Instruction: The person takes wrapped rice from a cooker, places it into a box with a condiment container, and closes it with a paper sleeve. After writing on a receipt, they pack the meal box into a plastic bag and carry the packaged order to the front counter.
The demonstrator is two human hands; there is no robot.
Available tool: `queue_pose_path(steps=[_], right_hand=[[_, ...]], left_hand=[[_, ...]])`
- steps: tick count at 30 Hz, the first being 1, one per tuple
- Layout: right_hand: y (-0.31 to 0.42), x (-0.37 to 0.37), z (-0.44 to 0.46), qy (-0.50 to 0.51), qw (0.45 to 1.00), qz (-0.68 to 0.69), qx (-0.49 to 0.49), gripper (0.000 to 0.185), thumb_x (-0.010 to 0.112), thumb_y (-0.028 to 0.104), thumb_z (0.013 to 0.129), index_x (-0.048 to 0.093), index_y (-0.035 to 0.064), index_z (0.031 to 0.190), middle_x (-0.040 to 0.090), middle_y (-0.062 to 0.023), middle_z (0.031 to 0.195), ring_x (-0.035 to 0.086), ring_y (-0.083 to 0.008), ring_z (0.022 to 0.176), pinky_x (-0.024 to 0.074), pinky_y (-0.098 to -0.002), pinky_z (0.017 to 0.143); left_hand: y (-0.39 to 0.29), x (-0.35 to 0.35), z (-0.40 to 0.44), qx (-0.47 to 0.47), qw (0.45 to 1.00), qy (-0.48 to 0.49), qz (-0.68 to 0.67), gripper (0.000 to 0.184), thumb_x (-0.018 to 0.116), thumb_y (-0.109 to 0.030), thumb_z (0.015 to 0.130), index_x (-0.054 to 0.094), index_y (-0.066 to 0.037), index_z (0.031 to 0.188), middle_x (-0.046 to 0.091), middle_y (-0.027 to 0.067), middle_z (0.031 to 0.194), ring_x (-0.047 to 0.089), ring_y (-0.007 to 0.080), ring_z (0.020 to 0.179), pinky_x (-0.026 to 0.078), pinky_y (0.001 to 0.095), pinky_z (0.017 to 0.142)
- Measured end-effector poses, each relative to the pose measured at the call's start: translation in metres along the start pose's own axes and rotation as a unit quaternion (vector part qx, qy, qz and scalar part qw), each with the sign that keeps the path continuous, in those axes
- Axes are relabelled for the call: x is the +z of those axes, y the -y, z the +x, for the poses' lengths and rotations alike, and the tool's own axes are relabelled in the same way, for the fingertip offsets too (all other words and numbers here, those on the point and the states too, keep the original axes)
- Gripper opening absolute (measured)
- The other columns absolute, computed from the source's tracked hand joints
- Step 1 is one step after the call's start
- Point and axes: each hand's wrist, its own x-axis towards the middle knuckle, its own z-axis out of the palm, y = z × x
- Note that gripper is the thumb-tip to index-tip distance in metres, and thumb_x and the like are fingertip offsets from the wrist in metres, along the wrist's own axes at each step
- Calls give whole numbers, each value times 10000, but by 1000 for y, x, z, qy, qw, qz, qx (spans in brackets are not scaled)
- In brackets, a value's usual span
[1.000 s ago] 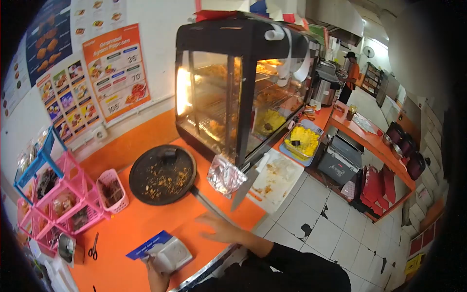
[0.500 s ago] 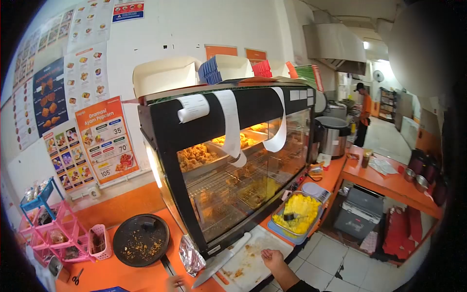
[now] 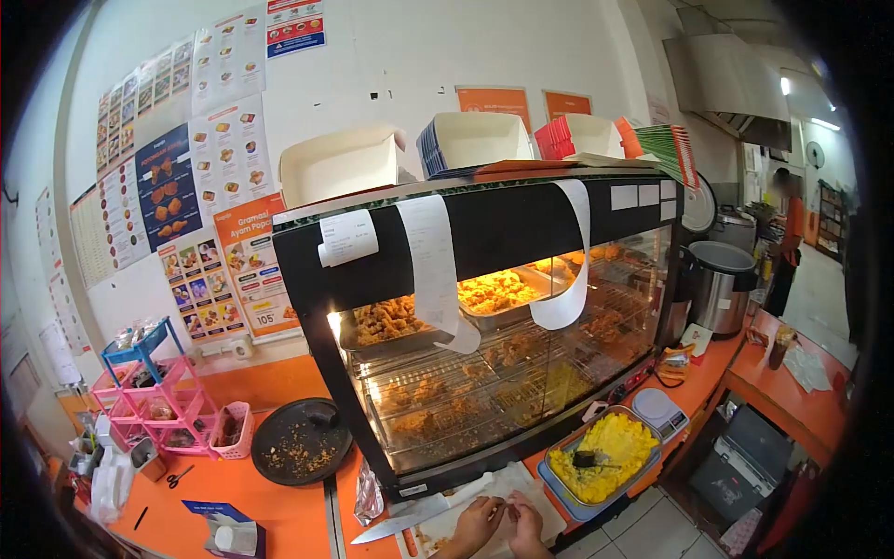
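Observation:
My left hand and my right hand are together over a white cutting board at the bottom of the view. Their fingertips are bent and meet; anything between them is too small to make out. Brown crumbs lie on the board. A large knife with a white handle rests along the board's far edge, its blade pointing left. Crumpled foil sits behind the blade. To the right of my hands is a tray of yellow rice with a dark utensil in it.
A heated glass display case with fried chicken stands in front of me, paper boxes on top. A round black pan with crumbs, scissors and a pink rack are at left. A person stands far right.
My view has shifted left and nearer the case. Both hands have come together over the board; before, the right was apart above it and the left was blurred near the knife tip.

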Motion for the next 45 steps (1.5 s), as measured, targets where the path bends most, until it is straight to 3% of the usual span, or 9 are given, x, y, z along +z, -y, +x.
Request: queue_pose_path(steps=[7,13,16,19,25,28,31,35,45], right_hand=[[92,61,-52,199,906,337,162,802,436,689,886,426,58,1381,417,-96,1426,439,-390,1277,412,-531,1000],[98,78,-57,268,896,301,186,813,405,647,922,233,88,1486,174,-74,1548,367,-434,1313,417,-540,975],[91,87,-49,280,922,211,164,648,410,497,983,275,94,1471,305,-74,1482,422,-390,1261,426,-496,962],[60,71,-37,298,939,139,104,488,413,353,1010,363,90,1418,455,-82,1343,469,-325,1203,432,-438,954],[50,41,-44,189,953,130,199,351,449,262,992,523,19,1235,595,-118,1200,590,-279,1054,479,-385,882],[37,17,-34,221,949,138,178,728,757,417,789,422,59,1328,535,-111,1188,513,-291,1136,408,-437,1025],[42,5,-41,368,900,231,47,384,572,244,934,489,28,1240,553,-126,1109,528,-284,1033,444,-442,957],[44,-5,-26,273,921,240,139,291,487,163,966,517,-13,1195,573,-142,1055,551,-284,993,456,-431,941],[48,8,-34,251,965,-73,14,309,503,179,967,546,-20,1200,598,-152,1110,565,-272,1034,451,-411,956]], left_hand=[[-35,-16,-8,-16,999,-43,-8,87,621,-30,823,662,-58,895,615,140,889,583,363,828,488,434,728],[-56,-36,-10,6,997,-79,19,64,608,-5,822,640,-58,840,600,140,842,581,353,792,484,419,700],[-17,-24,-21,-46,996,-4,77,294,659,23,791,642,-59,1073,626,139,1064,598,323,982,500,393,793],[-12,-29,-11,-34,989,-84,118,103,635,-136,855,661,-82,940,645,109,845,640,320,761,531,401,650],[19,-33,4,-60,990,7,126,157,594,-121,877,675,-70,1001,658,143,976,636,354,861,523,432,738],[-34,-85,52,6,996,-62,59,223,623,-80,860,638,-62,1082,642,143,1093,592,348,1032,479,408,888],[-86,-155,111,127,969,-192,93,267,633,-70,864,591,-27,1124,588,176,1143,539,358,1110,423,428,959],[-156,-231,163,216,919,-298,141,355,578,29,846,519,-1,1195,467,162,1234,479,296,1197,396,388,1023],[-173,-246,250,141,945,-181,-232,690,647,94,814,372,-71,1425,407,132,1394,565,214,1110,549,327,901]])
